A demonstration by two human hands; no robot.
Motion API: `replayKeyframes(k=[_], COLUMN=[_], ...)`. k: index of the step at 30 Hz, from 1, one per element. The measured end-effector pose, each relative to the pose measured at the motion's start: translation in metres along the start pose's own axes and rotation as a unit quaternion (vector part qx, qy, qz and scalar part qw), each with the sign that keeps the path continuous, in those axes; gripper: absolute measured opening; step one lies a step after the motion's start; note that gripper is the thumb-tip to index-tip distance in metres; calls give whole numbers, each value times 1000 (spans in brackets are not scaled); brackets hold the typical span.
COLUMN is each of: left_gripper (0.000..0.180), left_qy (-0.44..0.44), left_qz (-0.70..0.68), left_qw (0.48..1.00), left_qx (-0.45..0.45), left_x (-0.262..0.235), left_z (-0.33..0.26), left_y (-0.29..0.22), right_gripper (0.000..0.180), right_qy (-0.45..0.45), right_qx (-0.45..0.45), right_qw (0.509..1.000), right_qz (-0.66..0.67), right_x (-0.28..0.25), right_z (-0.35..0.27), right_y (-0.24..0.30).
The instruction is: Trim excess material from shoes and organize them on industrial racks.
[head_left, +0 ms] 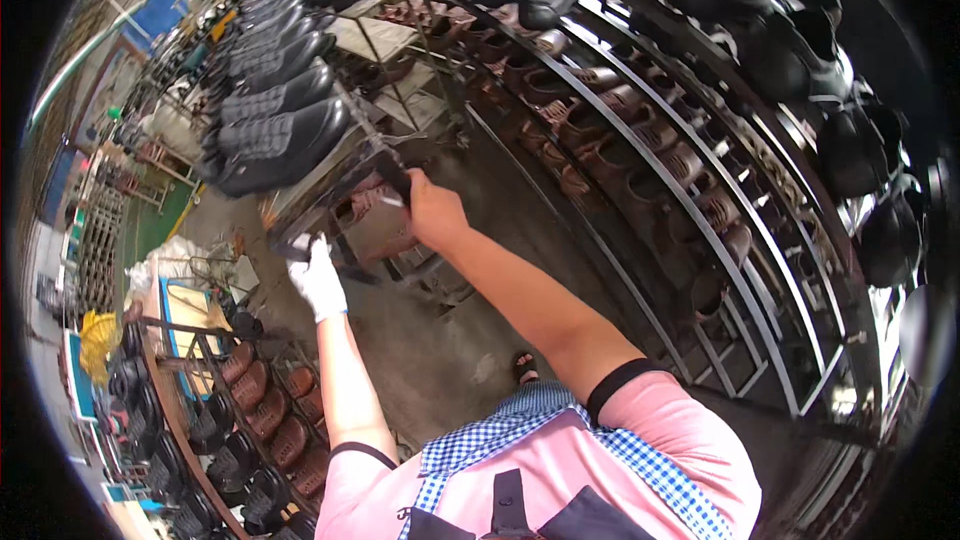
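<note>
A shoe rack (372, 135) with a dark metal frame stands ahead of me, slightly to the left. On its top, black shoes (285, 140) are lined up in a long row. My left hand (320, 280), in a white glove, is closed on the near left corner of the frame. Bare and further right, my right hand (437, 212) grips the frame's near right upright. Between my hands, reddish-brown shoes (378, 222) sit on a lower level, partly blurred. My fingertips are partly hidden behind the frame.
A long metal rack (690, 195) of brown and black shoes runs along my right. Another shoe rack (160, 370) stands close at the lower left. Concrete floor (420, 340) lies below me, with my sandalled foot (525, 367) on it. More shelving (395, 40) stands beyond.
</note>
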State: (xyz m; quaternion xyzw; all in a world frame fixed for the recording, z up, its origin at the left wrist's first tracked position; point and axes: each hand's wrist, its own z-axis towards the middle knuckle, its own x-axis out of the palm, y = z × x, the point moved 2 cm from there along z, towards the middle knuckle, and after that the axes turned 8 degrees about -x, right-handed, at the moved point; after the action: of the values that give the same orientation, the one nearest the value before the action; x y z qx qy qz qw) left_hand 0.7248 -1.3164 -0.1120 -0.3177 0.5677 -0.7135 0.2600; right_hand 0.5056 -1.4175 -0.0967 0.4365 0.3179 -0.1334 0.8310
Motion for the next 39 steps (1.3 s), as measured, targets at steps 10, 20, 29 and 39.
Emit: replayKeyframes(k=[10, 20, 29, 39], left_gripper=[6, 17, 11, 4], left_qy=[-72, -170, -117, -102], left_qz=[68, -25, -69, 32], left_qw=[995, 985, 991, 994], left_qx=[17, 21, 14, 1], left_x=[-23, -54, -92, -65], left_z=[-141, -308, -463, -684], left_y=[-43, -77, -94, -153], right_gripper=[54, 52, 51, 55], right_qy=[31, 63, 68, 57], right_qx=[-36, -58, -73, -76], right_qw=[998, 993, 991, 993], right_qz=[33, 87, 84, 68], right_x=[-50, -116, -187, -319], right_z=[-118, -264, -412, -590], right_y=[22, 56, 74, 65])
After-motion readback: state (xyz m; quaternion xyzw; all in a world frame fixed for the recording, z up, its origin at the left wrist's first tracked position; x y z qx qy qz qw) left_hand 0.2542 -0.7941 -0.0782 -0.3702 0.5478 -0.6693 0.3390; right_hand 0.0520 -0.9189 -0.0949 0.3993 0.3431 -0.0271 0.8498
